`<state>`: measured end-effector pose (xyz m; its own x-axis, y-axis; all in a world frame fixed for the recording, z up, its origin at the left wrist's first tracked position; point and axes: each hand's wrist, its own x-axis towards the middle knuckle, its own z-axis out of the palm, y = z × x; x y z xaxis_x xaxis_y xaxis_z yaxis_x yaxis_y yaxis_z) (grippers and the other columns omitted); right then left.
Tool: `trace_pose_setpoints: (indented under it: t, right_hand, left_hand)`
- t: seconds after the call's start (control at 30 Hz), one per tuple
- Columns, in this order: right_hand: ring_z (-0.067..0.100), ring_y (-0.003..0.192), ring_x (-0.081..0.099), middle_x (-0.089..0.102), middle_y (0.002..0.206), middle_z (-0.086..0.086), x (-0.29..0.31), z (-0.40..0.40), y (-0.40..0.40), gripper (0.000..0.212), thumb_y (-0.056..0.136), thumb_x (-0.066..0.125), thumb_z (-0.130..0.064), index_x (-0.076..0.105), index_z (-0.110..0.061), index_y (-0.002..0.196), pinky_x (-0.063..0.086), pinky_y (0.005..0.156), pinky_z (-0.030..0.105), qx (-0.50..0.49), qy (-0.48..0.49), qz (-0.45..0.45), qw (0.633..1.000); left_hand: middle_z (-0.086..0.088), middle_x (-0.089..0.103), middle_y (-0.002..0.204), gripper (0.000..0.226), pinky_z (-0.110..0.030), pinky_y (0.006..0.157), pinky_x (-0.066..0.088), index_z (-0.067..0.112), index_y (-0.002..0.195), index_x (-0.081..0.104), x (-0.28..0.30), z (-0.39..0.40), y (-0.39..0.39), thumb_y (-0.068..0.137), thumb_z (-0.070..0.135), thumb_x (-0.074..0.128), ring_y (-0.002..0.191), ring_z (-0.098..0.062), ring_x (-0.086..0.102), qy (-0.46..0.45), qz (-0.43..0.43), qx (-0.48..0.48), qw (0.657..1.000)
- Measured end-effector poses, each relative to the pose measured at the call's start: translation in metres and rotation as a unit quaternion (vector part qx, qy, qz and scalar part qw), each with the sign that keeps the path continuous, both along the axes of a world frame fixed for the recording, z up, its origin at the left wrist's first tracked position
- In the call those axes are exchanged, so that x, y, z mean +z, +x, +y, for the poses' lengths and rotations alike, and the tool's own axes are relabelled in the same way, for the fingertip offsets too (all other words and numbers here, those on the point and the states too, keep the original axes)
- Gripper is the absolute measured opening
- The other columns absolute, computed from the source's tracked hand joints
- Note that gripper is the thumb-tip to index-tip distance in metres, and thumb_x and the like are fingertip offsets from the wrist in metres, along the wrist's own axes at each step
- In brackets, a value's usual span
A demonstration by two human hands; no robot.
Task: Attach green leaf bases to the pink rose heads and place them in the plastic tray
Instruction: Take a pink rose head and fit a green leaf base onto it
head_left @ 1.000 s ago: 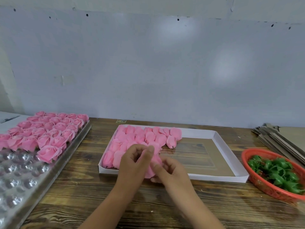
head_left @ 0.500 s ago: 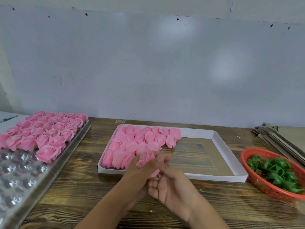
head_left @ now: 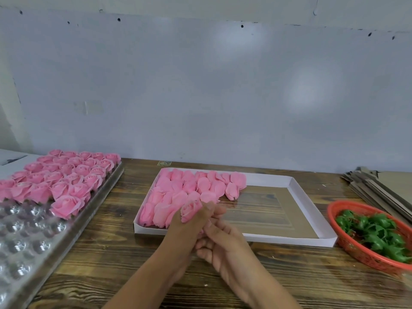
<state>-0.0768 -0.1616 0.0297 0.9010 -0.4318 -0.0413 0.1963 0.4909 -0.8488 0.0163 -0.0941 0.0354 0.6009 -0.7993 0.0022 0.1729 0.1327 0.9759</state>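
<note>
Pale grey-blue wall point(head_left: 200, 85), dark specks, soft light patches; wood-grain table point(head_left: 111, 253).

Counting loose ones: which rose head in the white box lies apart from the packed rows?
The rose head at the rows' right end, lying base-toward-camera on the white box floor.

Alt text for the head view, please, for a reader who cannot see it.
A left hand holds a pink rose head above a wooden table, the right hand beside it. Around them: white box of roses, clear plastic tray, red basket of leaf bases.
</note>
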Motion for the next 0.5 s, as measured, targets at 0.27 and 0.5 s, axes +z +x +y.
trace_pose_setpoints:
  t: [0.27, 0.5]
  right_hand:
    - [0.016, 0.054, 0.055, 0.057, 0.065, 0.008, 0.0045, -0.0027, -0.0046, 0.039, 0.091, 0.058, -0.043, 0.07, -0.008, 0.08, 0.047, 0.052, 0.023, 0.083, 0.07, 0.066, 0.992]
    - [0.014, 0.071, 0.063, 0.065, 0.077, 0.005, 0.0019, 0.0022, 0.0013, 0.03, 0.089, 0.063, -0.043, 0.079, -0.018, 0.09, 0.052, 0.066, 0.025, 0.002, -0.025, 0.041, 0.999]
  left_hand:
    - [-0.005, 0.076, 0.093, 0.048, -0.025, 0.059, 0.055, 0.016, 0.088, 0.076, 0.0009, 0.0033, 0.002, 0.07, 0.06, 0.07, 0.064, -0.01, 0.067, -0.037, -0.006, -0.016, 0.999]
    - [-0.011, 0.077, 0.093, 0.042, -0.038, 0.073, 0.06, 0.018, 0.09, 0.078, -0.0052, -0.0034, 0.0001, 0.08, 0.058, 0.068, 0.09, -0.026, 0.075, -0.017, 0.002, 0.03, 0.999]
